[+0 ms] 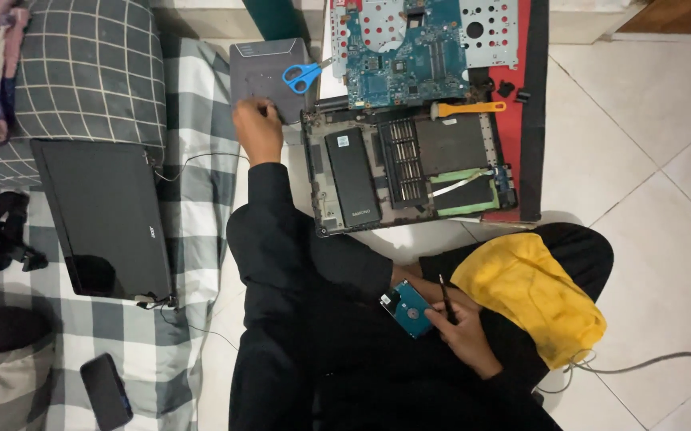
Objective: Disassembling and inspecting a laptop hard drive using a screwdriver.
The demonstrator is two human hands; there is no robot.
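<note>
The left hand [256, 126] is reaching out to a flat grey plastic box [269, 78], fingertips touching its near edge, just beside blue-handled scissors [304, 76] lying on it. The right hand [461, 329] is holding a thin dark tool [446, 298] against a small blue hard drive [407, 308] resting on the lap. An opened black laptop base [409, 168] is lying on the tiled floor [641, 160], beside a crumpled yellow cloth [533, 295].

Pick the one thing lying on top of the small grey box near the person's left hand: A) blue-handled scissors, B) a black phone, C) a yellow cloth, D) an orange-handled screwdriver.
A: the blue-handled scissors lie on the grey box, close to the left hand; the orange-handled screwdriver rests on the opened laptop base instead.
</note>
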